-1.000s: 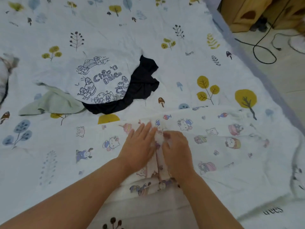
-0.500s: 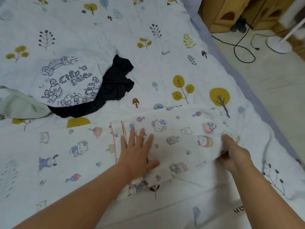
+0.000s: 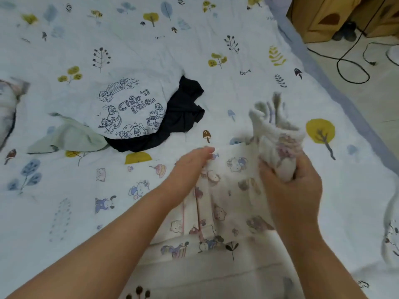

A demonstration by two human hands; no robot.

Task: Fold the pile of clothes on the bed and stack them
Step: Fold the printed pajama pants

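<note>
A white garment printed with small cartoon characters (image 3: 226, 203) lies spread on the bed in front of me. My right hand (image 3: 289, 180) grips its right part, bunched and lifted off the bed, blurred by motion. My left hand (image 3: 190, 167) rests on the garment near its top edge, fingers bent over the cloth. Further back lies a pile: a pale shirt with a "Chip 'n Dale" print (image 3: 127, 108), a black garment (image 3: 179, 117) under it, and a light green one (image 3: 67, 139) at its left.
The bed is covered with a white sheet printed with trees and leaves (image 3: 237, 61). Its right edge (image 3: 336, 93) borders a floor with black cables (image 3: 354, 67) and wooden furniture (image 3: 328, 18). Another cloth (image 3: 8, 108) shows at the far left.
My right hand has lifted the garment's right part up off the bed and toward the middle. My left hand has moved up to the garment's top edge.
</note>
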